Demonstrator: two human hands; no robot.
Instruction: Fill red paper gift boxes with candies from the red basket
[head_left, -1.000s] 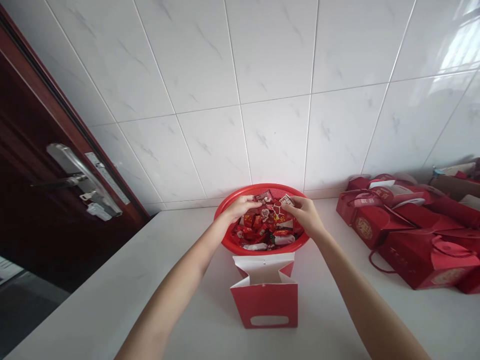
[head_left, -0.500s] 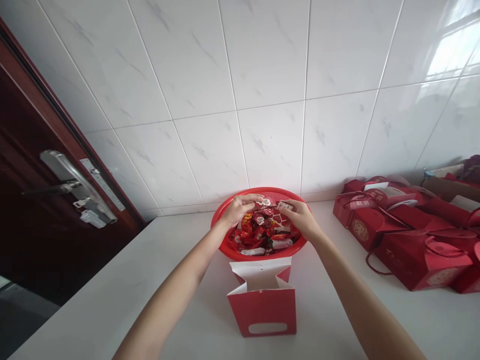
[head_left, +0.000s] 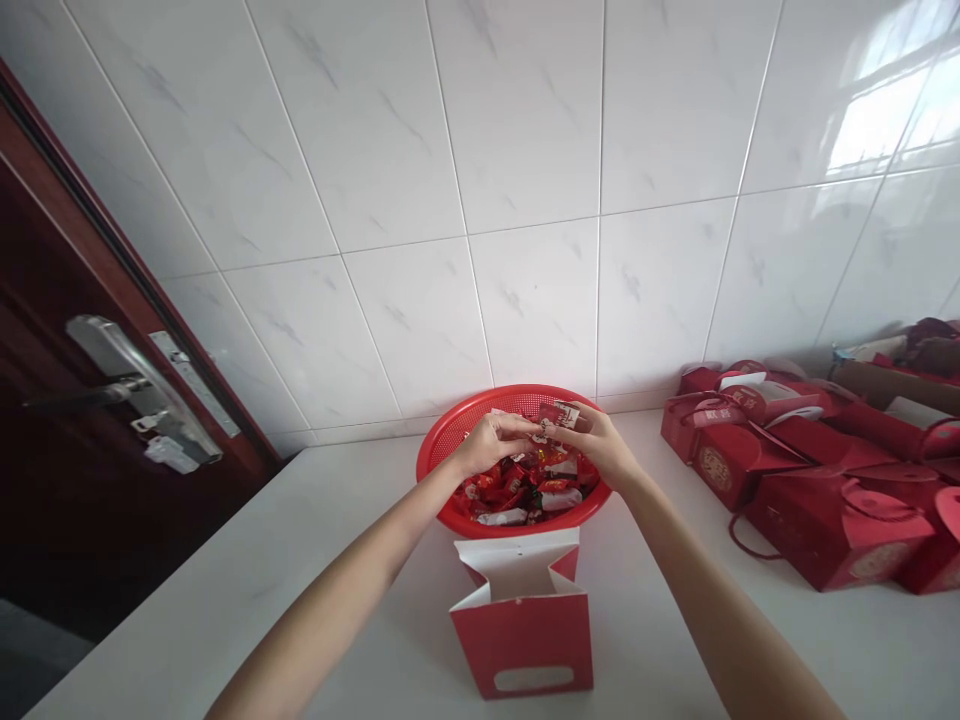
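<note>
Both hands meet above a red plastic basket point(head_left: 442, 440) of wrapped candies point(head_left: 559, 500). My right hand point(head_left: 607, 450) pinches a red and dark candy packet point(head_left: 556, 414) between thumb and fingers. From the other side, my left hand point(head_left: 491, 445) has its fingers closed at the packet's left edge; a small red wrapper shows at its fingertips, partly hidden. In front of the basket stands a red paper box point(head_left: 525, 640) with white inside, its top flaps open and an oval window on its front.
Several red gift boxes point(head_left: 832, 520) with cord handles crowd the right of the white table point(head_left: 330, 580). A brown carton point(head_left: 870, 385) lies behind them. White wall tiles point(head_left: 532, 290) rise behind the basket; a dark red door point(head_left: 67, 450) with keys in its lock is at left.
My hands have come together over the basket. The left hand has moved right, bringing its fingers to the packet in my right hand. The view has shifted slightly.
</note>
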